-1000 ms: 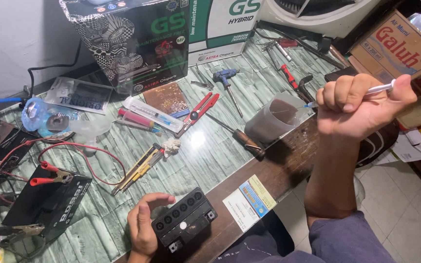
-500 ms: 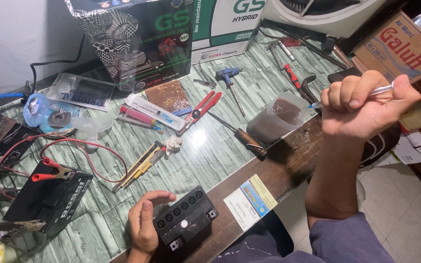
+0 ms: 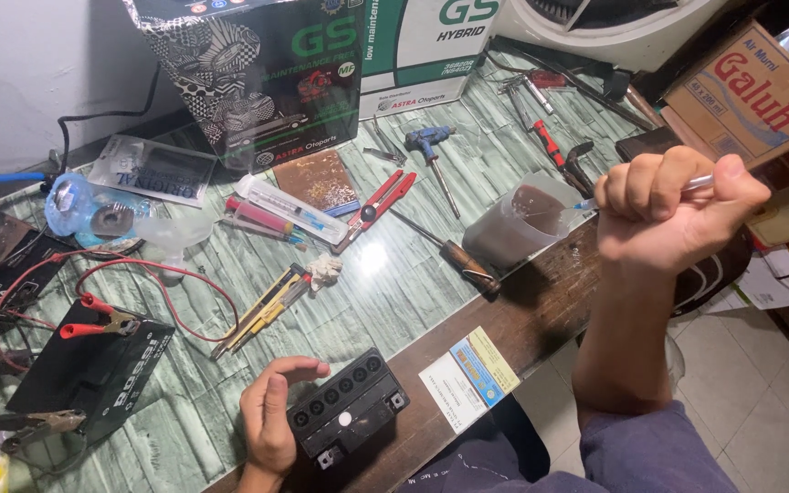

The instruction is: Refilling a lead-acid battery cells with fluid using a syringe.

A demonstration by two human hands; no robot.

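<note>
A small black battery (image 3: 347,406) with a row of round filler holes lies near the bench's front edge. My left hand (image 3: 271,415) rests against its left side, fingers curled but apart. Up at the right, my right hand (image 3: 673,215) is a raised fist shut on a thin clear tube (image 3: 698,182). The tube's tip points toward a cloudy plastic cup (image 3: 515,228) of dark liquid on the bench edge.
A second black battery (image 3: 93,370) with red and black clamps sits at the left. Pliers (image 3: 378,206), screwdrivers (image 3: 449,248) and a syringe (image 3: 289,208) are scattered mid-bench. Large printed boxes (image 3: 257,73) stand at the back, cardboard cartons (image 3: 755,91) at the right.
My right fist with the tube has drifted slightly right and a little lower. The left hand stays beside the small battery.
</note>
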